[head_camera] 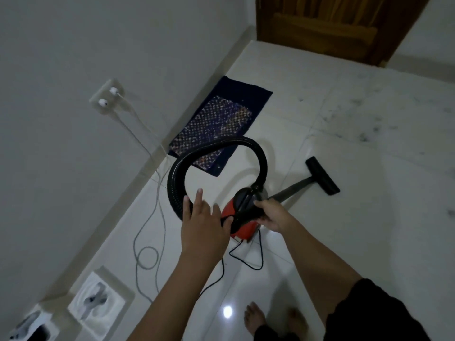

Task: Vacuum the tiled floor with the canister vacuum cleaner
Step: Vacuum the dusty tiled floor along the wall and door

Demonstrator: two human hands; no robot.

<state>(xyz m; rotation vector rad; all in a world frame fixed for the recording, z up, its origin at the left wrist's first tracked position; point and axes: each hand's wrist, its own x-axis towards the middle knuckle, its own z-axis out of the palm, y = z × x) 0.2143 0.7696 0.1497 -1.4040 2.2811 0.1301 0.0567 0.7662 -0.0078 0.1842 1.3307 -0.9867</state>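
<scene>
A small red and black canister vacuum (242,217) stands on the white tiled floor (344,217) in front of me. Its black ribbed hose (214,148) loops up and over from the top of the canister. My right hand (273,215) grips the black handle on top of the canister. My left hand (202,217) has its fingers spread, resting against the lower end of the hose beside the canister. The dark wand (290,190) runs away to the right and ends in a black floor head (322,175) lying flat on the tiles. Dark dust specks (364,136) lie at the right.
A dark blue patterned mat (219,129) lies by the left wall. Two white plugs (108,97) sit in a wall socket, their cables trailing and coiling on the floor (147,257). A black cord (246,259) loops behind the canister. White packaging trays (96,301) lie lower left. A wooden door (332,23) is ahead. My bare feet (253,318) are below.
</scene>
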